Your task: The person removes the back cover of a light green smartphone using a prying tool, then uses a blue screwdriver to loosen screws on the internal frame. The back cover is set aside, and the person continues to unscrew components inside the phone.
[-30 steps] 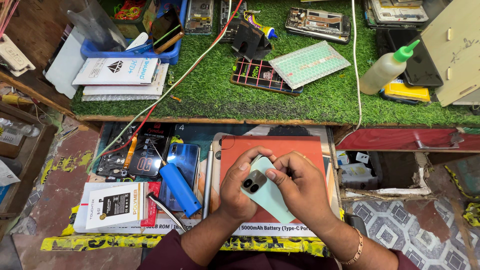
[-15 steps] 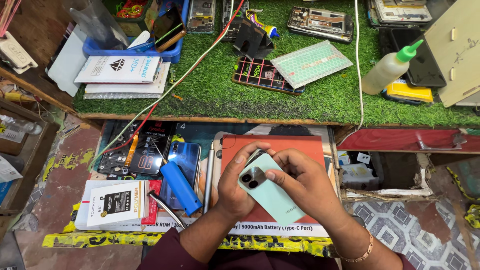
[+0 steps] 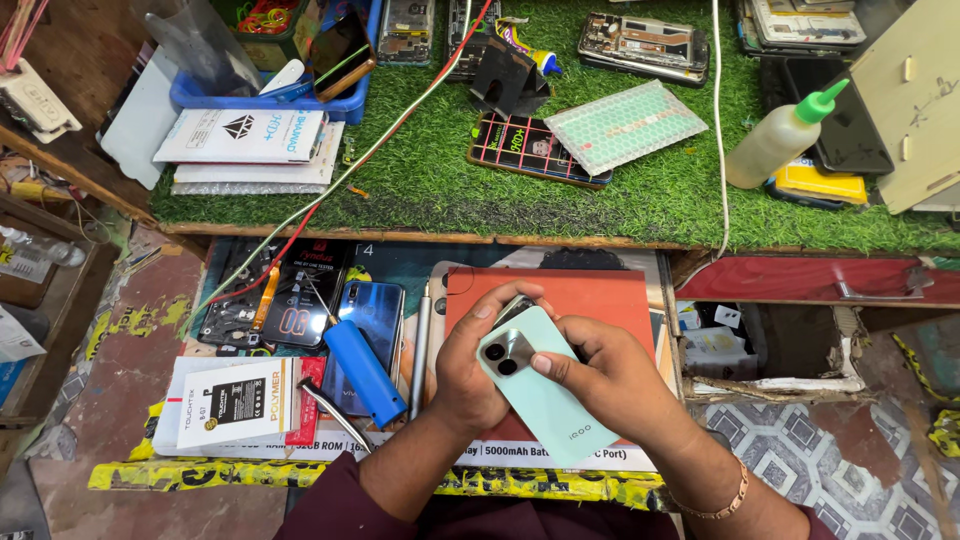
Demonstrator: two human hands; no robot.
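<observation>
Both hands grip mint-green phone [image 3: 540, 395], back up, over orange mat [image 3: 590, 300] near the bench's front edge: left hand [image 3: 478, 362] wraps camera end, right hand [image 3: 612, 372] pinches its side.

The upper desk [image 3: 430, 190] is covered in green artificial turf. On it lie a blue tray [image 3: 270, 95] of odds and ends, white flat packs [image 3: 245, 140] stacked beside it, a black phone [image 3: 520, 150] partly under a bubble-wrap pouch [image 3: 620, 125], an opened phone [image 3: 640, 45] and a squeeze bottle [image 3: 780, 140] with a green cap. The lower desk [image 3: 130, 340] carries an orange mat [image 3: 600, 295], a blue phone [image 3: 375, 320], a blue cylinder [image 3: 362, 372] and a white box [image 3: 235, 400].
</observation>
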